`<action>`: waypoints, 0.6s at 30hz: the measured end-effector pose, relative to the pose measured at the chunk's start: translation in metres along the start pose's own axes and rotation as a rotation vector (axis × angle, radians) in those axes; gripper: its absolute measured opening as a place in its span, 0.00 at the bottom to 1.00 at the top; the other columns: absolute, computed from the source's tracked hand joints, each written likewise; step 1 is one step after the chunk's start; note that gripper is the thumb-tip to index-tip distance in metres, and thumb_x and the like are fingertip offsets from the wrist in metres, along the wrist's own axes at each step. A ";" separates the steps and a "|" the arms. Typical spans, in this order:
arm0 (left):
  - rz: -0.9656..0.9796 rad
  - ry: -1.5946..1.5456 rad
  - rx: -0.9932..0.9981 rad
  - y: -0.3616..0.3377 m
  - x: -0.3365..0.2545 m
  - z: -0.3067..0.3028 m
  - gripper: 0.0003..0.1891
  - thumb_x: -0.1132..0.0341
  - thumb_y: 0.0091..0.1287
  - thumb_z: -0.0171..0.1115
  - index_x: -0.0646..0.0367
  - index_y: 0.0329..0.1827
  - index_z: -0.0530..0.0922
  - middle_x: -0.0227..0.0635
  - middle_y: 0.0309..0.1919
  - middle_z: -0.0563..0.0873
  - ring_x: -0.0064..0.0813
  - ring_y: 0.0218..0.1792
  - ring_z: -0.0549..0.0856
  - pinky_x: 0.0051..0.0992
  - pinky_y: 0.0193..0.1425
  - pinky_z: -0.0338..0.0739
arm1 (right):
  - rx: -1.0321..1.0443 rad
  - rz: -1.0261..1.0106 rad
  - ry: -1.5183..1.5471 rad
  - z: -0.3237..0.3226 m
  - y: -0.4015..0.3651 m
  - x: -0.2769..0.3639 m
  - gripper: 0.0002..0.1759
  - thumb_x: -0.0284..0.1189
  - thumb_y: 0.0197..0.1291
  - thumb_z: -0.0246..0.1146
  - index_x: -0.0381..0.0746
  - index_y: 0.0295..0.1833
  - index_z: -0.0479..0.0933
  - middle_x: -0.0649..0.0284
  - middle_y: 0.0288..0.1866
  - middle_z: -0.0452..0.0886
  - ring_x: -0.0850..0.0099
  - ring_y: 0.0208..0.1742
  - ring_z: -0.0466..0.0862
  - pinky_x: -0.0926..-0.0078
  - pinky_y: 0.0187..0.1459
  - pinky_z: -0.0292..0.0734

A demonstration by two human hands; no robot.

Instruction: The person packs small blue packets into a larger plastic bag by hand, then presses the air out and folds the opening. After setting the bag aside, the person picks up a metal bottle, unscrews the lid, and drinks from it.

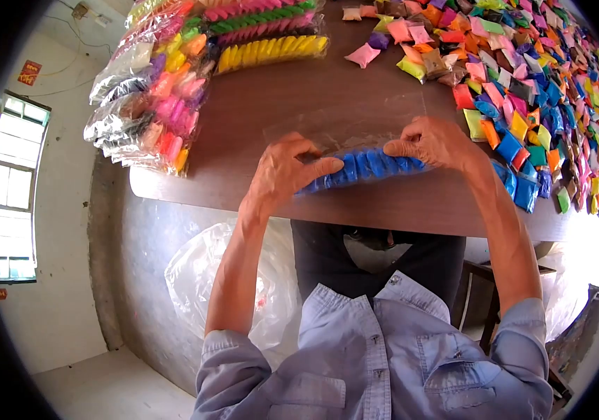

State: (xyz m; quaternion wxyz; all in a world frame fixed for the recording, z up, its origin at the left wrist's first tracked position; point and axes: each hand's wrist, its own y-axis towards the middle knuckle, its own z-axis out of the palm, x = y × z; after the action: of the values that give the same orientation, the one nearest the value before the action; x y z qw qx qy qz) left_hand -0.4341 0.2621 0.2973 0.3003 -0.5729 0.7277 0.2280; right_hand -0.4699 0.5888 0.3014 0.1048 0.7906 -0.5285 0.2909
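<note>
A clear plastic bag with a row of blue packets (369, 165) lies near the front edge of the brown table (243, 175). My left hand (285, 168) grips the bag at the left end of the row, its thumb on top of the plastic. At the right end my right hand (434, 142) pinches the same bag between thumb and fingers. The bag's loose, unfilled part extends beyond the row, away from my body. Some fingertips of both hands are hidden behind or under the plastic.
Filled bags of coloured packets (166, 98) are stacked at the table's left. A bag of yellow packets (271, 54) lies at the back. Loose multicoloured packets (510, 91) are heaped at the right. A large clear plastic bag (205, 262) is below the table on the left.
</note>
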 end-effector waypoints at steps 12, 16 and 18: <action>-0.029 -0.055 0.021 0.022 0.006 -0.006 0.22 0.49 0.60 0.88 0.62 0.36 0.94 0.38 0.27 0.91 0.26 0.30 0.88 0.29 0.35 0.80 | -0.107 -0.067 0.104 -0.006 0.021 0.006 0.34 0.65 0.63 0.74 0.41 0.42 0.92 0.56 0.37 0.92 0.57 0.40 0.91 0.59 0.41 0.83; -0.033 -0.078 0.016 0.020 0.006 -0.004 0.24 0.49 0.58 0.88 0.65 0.36 0.93 0.43 0.28 0.92 0.29 0.29 0.89 0.33 0.36 0.82 | -0.238 -0.224 0.066 0.009 0.012 0.028 0.29 0.60 0.64 0.75 0.42 0.43 0.92 0.59 0.39 0.91 0.55 0.43 0.90 0.56 0.47 0.83; -0.054 -0.053 0.021 0.022 0.006 -0.004 0.24 0.49 0.58 0.88 0.65 0.36 0.93 0.43 0.28 0.92 0.29 0.29 0.89 0.33 0.36 0.83 | -0.358 -0.347 -0.226 0.019 0.004 0.039 0.24 0.56 0.66 0.75 0.44 0.44 0.92 0.61 0.41 0.90 0.55 0.47 0.89 0.53 0.54 0.80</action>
State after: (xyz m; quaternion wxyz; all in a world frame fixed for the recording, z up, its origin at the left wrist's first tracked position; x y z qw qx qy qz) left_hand -0.4573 0.2607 0.2956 0.3313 -0.5828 0.7064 0.2272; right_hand -0.4561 0.5485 0.3078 0.2315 0.8656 -0.4367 0.0804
